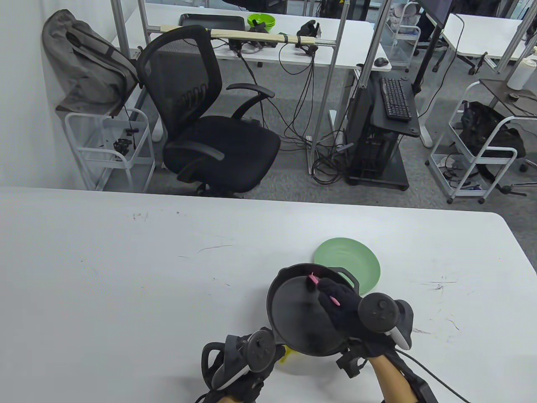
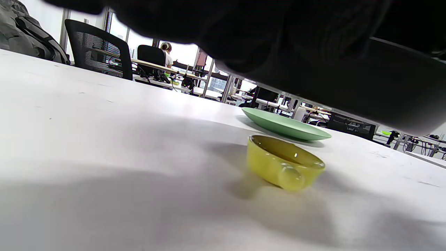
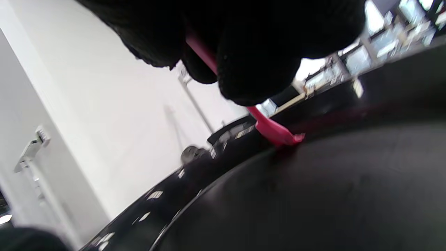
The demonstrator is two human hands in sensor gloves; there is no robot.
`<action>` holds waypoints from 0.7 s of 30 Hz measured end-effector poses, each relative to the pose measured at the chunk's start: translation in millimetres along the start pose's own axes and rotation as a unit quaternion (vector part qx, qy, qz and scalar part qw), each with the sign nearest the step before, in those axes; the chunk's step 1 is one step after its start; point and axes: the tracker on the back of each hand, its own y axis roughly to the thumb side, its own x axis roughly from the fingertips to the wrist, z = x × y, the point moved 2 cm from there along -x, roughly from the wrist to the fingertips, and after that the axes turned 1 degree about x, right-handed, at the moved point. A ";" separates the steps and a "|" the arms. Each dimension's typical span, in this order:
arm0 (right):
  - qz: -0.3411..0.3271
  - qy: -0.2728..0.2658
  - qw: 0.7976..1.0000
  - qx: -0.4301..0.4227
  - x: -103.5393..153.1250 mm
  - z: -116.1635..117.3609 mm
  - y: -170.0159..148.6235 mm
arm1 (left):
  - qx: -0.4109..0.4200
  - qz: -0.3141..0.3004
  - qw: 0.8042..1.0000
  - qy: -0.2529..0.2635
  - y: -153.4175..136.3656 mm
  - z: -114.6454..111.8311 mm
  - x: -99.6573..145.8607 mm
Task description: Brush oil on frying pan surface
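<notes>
A black frying pan (image 1: 298,319) is held up off the white table, near its front edge. My left hand (image 1: 247,357) is at the pan's near left rim and seems to grip its hidden handle; the pan's underside (image 2: 366,87) fills the top of the left wrist view. My right hand (image 1: 325,289) pinches a pink brush (image 1: 313,278) whose tip touches the far part of the pan's inside. In the right wrist view my fingers (image 3: 258,52) hold the brush (image 3: 271,130) with its head on the pan surface (image 3: 313,195).
A small yellow oil bowl (image 2: 284,162) stands on the table under the pan; only its edge (image 1: 289,356) peeks out in the table view. A green plate (image 1: 356,260) lies just beyond the pan, also seen in the left wrist view (image 2: 285,125).
</notes>
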 end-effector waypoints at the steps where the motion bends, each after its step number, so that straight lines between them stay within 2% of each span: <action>1: -0.002 0.021 0.999 -0.024 -0.5 4.3 1.1 | -0.002 -0.002 1.000 0.001 0.6 0.2 0.3; 6: -0.027 0.090 0.989 -0.115 -1.1 15.5 9.7 | -0.008 0.000 1.000 0.001 0.3 0.5 0.4; 12: -0.052 0.157 0.970 -0.177 -0.7 21.9 17.7 | -0.007 0.000 1.000 -0.003 0.1 -0.6 -0.1; 14: -0.054 0.159 0.966 -0.198 -0.4 20.1 17.5 | -0.005 0.000 1.000 -0.004 0.0 -0.6 0.0; 19: -0.052 0.124 0.951 -0.277 -0.8 10.0 10.1 | -0.001 0.002 1.000 0.001 -1.4 0.5 -0.2; 21: -0.049 0.132 0.948 -0.285 -1.4 9.6 8.3 | -0.001 0.002 1.000 0.003 -1.6 0.6 -0.4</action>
